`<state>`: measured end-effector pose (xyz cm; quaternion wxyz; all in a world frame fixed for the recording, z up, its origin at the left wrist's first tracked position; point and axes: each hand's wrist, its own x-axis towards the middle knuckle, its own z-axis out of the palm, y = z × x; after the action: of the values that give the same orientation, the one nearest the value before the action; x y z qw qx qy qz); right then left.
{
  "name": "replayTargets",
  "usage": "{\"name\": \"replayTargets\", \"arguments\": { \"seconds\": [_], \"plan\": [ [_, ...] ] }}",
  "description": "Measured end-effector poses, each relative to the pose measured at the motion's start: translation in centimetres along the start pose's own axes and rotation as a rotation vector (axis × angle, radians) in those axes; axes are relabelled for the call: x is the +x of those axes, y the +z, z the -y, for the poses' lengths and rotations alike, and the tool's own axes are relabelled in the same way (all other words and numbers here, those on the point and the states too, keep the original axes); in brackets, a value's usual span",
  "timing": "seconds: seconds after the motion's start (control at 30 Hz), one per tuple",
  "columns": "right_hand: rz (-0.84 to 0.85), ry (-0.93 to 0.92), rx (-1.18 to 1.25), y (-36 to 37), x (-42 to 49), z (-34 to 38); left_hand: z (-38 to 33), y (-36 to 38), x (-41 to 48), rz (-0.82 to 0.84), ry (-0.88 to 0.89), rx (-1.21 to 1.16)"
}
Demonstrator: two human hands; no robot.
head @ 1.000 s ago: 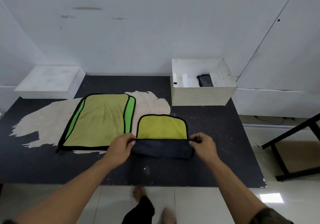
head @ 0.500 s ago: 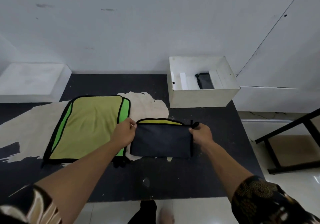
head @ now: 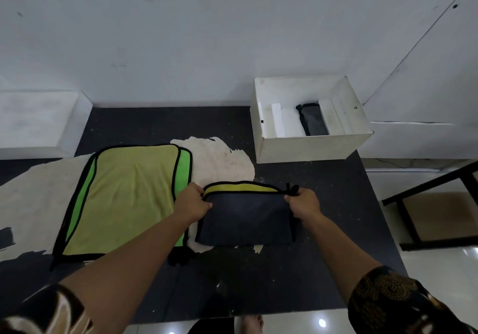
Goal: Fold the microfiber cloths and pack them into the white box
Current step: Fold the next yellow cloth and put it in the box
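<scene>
The folded dark-blue microfiber cloth with a yellow inner face (head: pixel 245 217) lies flat on the black tabletop (head: pixel 258 276). Its long axis runs from 9 to 3 o'clock, and its open edge points to 12 o'clock. The left hand (head: pixel 190 203) pinches its far corner at 9 o'clock, and the right hand (head: pixel 305 204) pinches the one at 3 o'clock. The white cardboard box (head: pixel 310 147) stands at 1 o'clock.

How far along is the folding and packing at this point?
Done: one folded dark cloth sits in the white box. In hand: left hand and right hand pinch the far corners of a half-folded cloth. Left: the yellow and green cloths lie flat, unfolded.
</scene>
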<state>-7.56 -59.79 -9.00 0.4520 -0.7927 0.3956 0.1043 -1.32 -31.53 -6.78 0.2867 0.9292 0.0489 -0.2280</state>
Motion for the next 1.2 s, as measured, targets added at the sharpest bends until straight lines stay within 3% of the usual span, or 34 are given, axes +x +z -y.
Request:
{"name": "replayTargets", "arguments": {
  "seconds": [0.3, 0.53, 0.7, 0.97, 1.1, 1.2],
  "plan": [
    [0.033, -0.062, 0.026, -0.4, 0.3, -0.4, 0.7, -0.7, 0.1, 0.032, 0.059, -0.032],
    [-0.013, -0.096, 0.099, -0.5, 0.8, 1.4, 0.1, -0.7, 1.0, -0.093, 0.047, -0.129],
    [0.031, -0.039, -0.077, -0.2, 0.3, 1.2, 1.0, -0.1, 0.9, 0.031, -0.022, -0.036],
    [-0.059, -0.011, -0.405, 0.3, -4.9, -0.9, 2.6, 1.5, -1.9, 0.031, -0.048, 0.16],
    [-0.047, 0.026, -0.394, 1.7, -6.5, -1.3, 2.4, 2.8, -3.2, -0.063, -0.053, 0.103],
    [-0.025, 0.025, -0.364, 1.6, -6.7, -1.0, 2.1, 3.1, -3.6, -0.028, -0.128, -0.02]
  ]
}}
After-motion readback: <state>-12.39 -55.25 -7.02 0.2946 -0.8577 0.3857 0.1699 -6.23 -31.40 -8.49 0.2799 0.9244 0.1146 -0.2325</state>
